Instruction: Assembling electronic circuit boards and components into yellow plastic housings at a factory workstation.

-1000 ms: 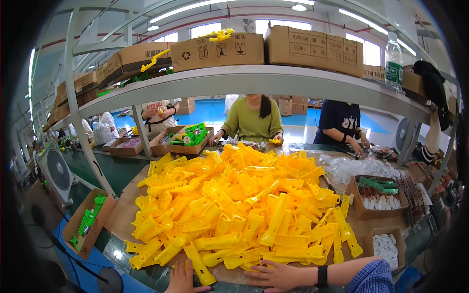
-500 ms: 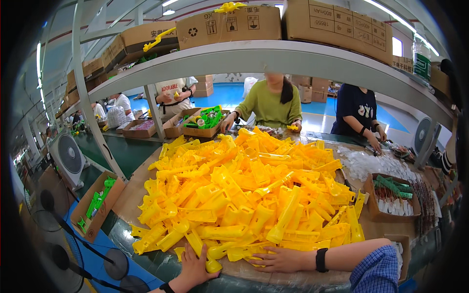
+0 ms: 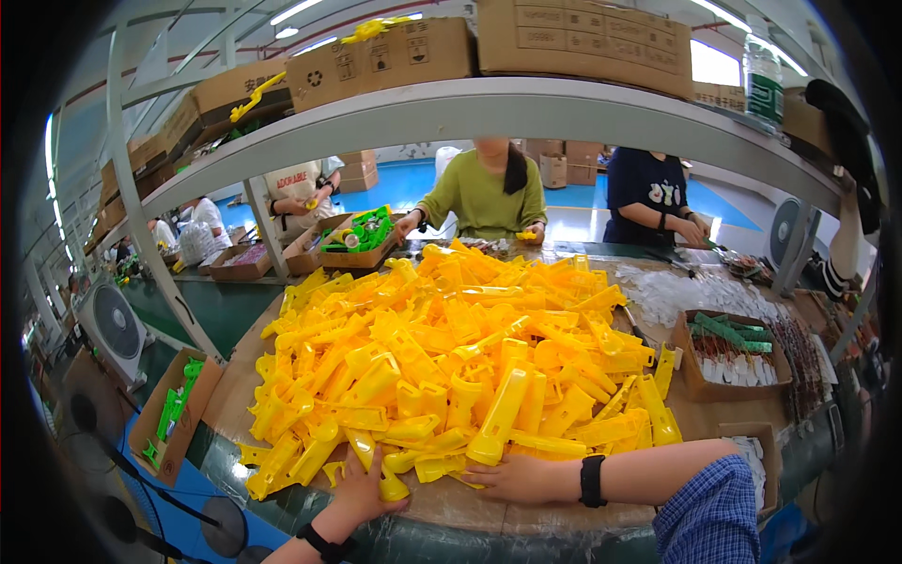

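A: Report what is hidden or cut off.
B: The left hand (image 3: 362,489) lies at the near edge of the heap of yellow plastic parts (image 3: 451,357). Its fingers close around one yellow part (image 3: 387,481), and the palm is hidden. The right hand (image 3: 515,477) rests flat against the heap's near edge, fingers partly tucked under the parts; whether it grips any, I cannot tell. The blue checked sleeve (image 3: 709,522) is cut off by the lower rim.
A: Containers?
B: A cardboard box (image 3: 695,371) on the table (image 3: 714,414), right, holds green pieces. A floor-level box (image 3: 150,425), left, holds bright green parts.
A: Materials?
B: The parts are glossy, long moulded shells.
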{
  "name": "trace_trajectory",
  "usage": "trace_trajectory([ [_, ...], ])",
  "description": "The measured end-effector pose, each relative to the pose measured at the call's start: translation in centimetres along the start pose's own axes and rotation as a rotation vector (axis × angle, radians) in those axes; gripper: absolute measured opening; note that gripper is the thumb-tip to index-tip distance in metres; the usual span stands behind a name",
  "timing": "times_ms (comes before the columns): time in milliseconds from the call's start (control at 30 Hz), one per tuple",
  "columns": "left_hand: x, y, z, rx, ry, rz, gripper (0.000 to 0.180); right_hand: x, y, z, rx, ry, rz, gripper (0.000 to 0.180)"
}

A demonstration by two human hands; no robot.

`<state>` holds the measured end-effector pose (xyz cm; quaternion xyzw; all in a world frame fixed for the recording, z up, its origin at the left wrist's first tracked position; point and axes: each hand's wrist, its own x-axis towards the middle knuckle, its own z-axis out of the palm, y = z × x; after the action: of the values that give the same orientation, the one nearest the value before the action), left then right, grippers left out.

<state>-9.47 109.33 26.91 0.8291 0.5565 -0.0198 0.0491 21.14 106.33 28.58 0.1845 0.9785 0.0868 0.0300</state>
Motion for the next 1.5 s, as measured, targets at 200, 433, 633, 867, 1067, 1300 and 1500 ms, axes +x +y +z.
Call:
trace_trajectory([
  [200, -1.6, 0.6, -1.3, -0.015, -0.076, -0.051, 0.105, -1.5, -2.7, -2.1, 0.107, 0.021, 0.114, 0.025],
  [433, -2.2, 2.1, -0.5, -0.059, 0.113, -0.002, 0.104, -5.7, -6.6, -5.8, 0.664, 0.152, 0.528, 0.033],
  [633, -3.6, 3.3, -2.1, -0.138, 0.131, -0.012, 0.090, -10.9, -11.1, -6.2, 0.716, 0.399, 0.823, 0.030],
  [867, -3.9, 6.8, -4.6, -0.425, 0.134, 0.142, 0.031, -15.1, -15.8, -5.3, 0.722, 0.680, 1.171, 0.020],
  [1067, -2.1, 11.0, -3.6, -0.413, 0.032, 0.265, 0.019, -17.6, -19.2, -4.4, 0.588, 0.665, 1.338, 0.022],
  [1300, -3.9, 13.8, -1.6, -0.533, 0.047, 0.554, 0.016, -20.5, -22.9, -2.0, 0.610, 0.610, 1.468, 0.025],
  [1500, -7.1, 14.9, 1.0, -0.391, -0.159, 0.510, 0.030, -20.7, -23.6, -1.5, 0.558, 0.688, 1.342, 0.038],
])
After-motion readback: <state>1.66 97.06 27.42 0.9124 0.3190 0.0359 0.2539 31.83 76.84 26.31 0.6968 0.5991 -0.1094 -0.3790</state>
